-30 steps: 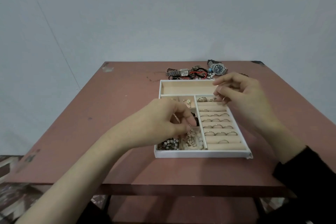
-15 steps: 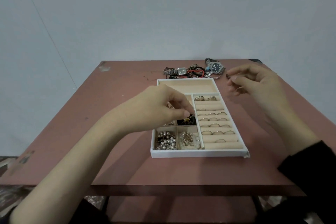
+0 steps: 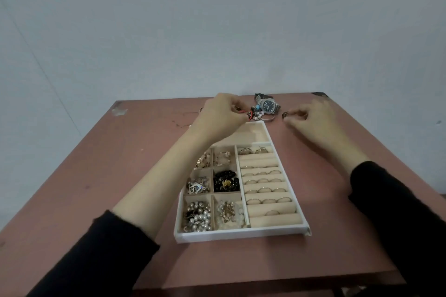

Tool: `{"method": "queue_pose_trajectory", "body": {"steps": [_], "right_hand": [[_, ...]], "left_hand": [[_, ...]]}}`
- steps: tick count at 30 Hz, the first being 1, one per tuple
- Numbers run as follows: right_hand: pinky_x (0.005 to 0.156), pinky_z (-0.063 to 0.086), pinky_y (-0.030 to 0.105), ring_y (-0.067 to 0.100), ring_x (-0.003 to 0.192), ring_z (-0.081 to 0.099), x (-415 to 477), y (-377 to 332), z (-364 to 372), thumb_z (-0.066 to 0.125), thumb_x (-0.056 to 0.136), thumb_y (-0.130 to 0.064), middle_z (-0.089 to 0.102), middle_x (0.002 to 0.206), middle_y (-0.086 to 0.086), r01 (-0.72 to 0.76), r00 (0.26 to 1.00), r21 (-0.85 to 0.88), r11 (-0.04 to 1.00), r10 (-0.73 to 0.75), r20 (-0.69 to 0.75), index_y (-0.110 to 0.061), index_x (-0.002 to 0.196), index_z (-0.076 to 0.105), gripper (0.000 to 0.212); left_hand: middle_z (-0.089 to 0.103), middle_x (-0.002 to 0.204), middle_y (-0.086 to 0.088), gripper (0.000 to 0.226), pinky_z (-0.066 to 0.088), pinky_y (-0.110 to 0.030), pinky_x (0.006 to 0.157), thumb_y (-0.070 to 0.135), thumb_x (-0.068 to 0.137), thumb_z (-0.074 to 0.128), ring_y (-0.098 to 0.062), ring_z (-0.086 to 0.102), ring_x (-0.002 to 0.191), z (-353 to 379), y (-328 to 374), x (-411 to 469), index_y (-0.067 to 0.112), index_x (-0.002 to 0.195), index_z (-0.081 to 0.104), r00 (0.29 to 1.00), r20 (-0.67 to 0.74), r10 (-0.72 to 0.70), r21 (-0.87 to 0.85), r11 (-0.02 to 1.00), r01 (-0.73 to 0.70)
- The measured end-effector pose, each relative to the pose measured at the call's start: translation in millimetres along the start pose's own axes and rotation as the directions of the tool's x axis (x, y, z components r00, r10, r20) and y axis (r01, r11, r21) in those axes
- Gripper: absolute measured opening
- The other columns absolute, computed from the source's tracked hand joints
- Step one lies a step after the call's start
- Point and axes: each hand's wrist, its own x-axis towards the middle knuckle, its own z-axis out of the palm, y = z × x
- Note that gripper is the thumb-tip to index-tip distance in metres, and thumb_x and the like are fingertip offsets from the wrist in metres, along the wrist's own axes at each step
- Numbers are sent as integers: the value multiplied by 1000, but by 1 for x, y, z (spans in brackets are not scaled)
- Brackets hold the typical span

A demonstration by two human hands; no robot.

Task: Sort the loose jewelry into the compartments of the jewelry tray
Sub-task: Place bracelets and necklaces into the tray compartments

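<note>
my left grip (image 3: 222, 114) is clamped on the red cord (image 3: 250, 116) beyond the jewelry tray (image 3: 241, 234). my right grip (image 3: 311, 118) curls by a dark piece (image 3: 285, 115); i cannot tell if it's clamped.

hands 2: left hand (image 3: 220, 117), right hand (image 3: 315, 122) | jewelry tray (image 3: 241, 234) 1 | watch (image 3: 268, 105) 1 | table (image 3: 120, 176) 1 | small square compartments (image 3: 200, 172) 6

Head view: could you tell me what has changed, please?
The left hand went from the tray to the loose jewelry pile behind it; the right hand moved off the ring rolls to a small dark piece on the table. Tray and watch stayed put.
</note>
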Motion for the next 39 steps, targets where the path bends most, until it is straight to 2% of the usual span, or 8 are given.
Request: {"method": "queue_pose_trajectory", "body": {"steps": [6, 10, 14, 17, 19, 23, 28, 39], "right_hand": [[86, 36, 36, 30, 108, 45, 2, 3, 9, 58, 88, -30, 59, 106, 10, 47, 999, -295, 954, -40, 29, -20, 108, 70, 25], [87, 35, 38, 30, 110, 44, 4, 6, 13, 52, 92, -26, 59, 110, 9, 64, 998, -341, 938, -58, 28, -15, 105, 66, 22], [75, 38, 31, 22, 88, 52, 8, 3, 16, 54, 92, -21, 64, 90, 5, -48, 991, 156, 987, 66, -115, -14, 95, 64, 12], [64, 43, 28, 15, 65, 54, 8, -6, 15, 52, 92, -20, 61, 74, 2, -80, 980, 615, 785, 175, -96, -18, 86, 58, 9], [52, 41, 18, 9, 54, 51, 5, -11, 14, 49, 95, -18, 63, 73, 1, -66, 980, 740, 669, 181, -77, -19, 86, 56, 11], [46, 39, 10, 5, 56, 49, 1, -19, 12, 49, 96, -18, 63, 77, -2, -33, 986, 770, 638, 149, -81, -24, 87, 54, 12], [44, 39, 10, -1, 52, 51, -1, -22, 10, 48, 96, -16, 62, 78, 1, -2, 988, 768, 640, 118, -96, -20, 91, 53, 8], [44, 42, 13, 7, 55, 50, -8, -30, 13, 48, 96, -13, 60, 77, 0, 48, 990, 763, 645, 69, -121, -26, 87, 51, 16]], "left_hand": [[66, 95, -6, 29, 41, -13, 52, 1, 86, 49, -10, 56, 66, -7, -17, 46, 14, 107, 64, 985, -173, -17, 113, 993, 37], [67, 101, -9, 29, 43, -19, 64, 2, 84, 51, -17, 56, 78, -12, -31, 65, 15, 105, 65, 976, -205, -78, 90, 991, 98], [65, 90, -5, 12, 42, -16, 61, 18, 85, 61, -14, 55, 75, -3, -32, 70, 11, 93, 67, 995, -104, 6, 219, 976, 17], [61, 75, -1, 26, 40, -26, 60, 37, 79, 69, -17, 55, 71, 10, -30, 75, 11, 80, 64, 999, -35, -4, 298, 954, 14], [56, 63, -1, 35, 38, -26, 58, 45, 75, 70, -19, 52, 63, 18, -28, 79, 10, 72, 62, 999, 7, -43, 337, 941, 38], [46, 54, -2, 36, 32, -26, 54, 41, 73, 71, -21, 43, 57, 27, -24, 84, 10, 66, 55, 992, 69, -101, 440, 896, 60], [57, 67, -9, 18, 37, -23, 53, 18, 76, 69, -22, 48, 63, 22, -21, 85, 1, 80, 71, 995, 62, -79, 387, 921, 49], [69, 78, -13, 12, 53, -30, 66, 9, 84, 56, -24, 64, 68, -13, -10, 65, 8, 82, 69, 940, -302, 160, 272, 959, -76]]}}
